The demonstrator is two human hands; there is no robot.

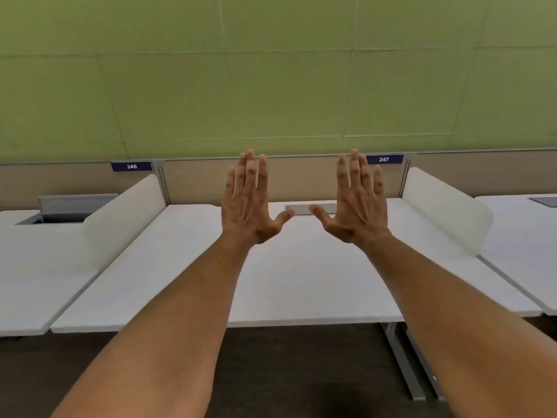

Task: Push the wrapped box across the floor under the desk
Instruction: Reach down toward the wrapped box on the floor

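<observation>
Head view: a green panelled wall [271, 70] fills the upper half, crossed by thin seams. Below it runs a low beige partition [205, 182] along the back of a row of white tables. The middle table [187, 267] lies straight ahead, its top bare and its front edge facing the camera; a narrow grey cover strip [304, 208] sits near its back edge, between the two thumbs as seen from here. Dark carpeted floor [286, 372] shows below the table's front edge, with grey table legs [404, 366] slanting across it at the right. White rounded dividers stand at either side of the middle table: one at the left [126, 212], one at the right [443, 206]. The neighbouring table on the left has an open grey cable hatch [69, 208]. Two small blue number tags are fixed to the partition, reading 246 [131, 166] and 247 [384, 159].

Both bare forearms reach forward over the table. The left hand [248, 203] and right hand [358, 203] are raised with their backs to the camera, fingers spread and pointing up, thumbs turned towards each other, holding nothing and touching nothing. The hands are near each other but apart.

The wrapped box cannot be seen anywhere in this view.
</observation>
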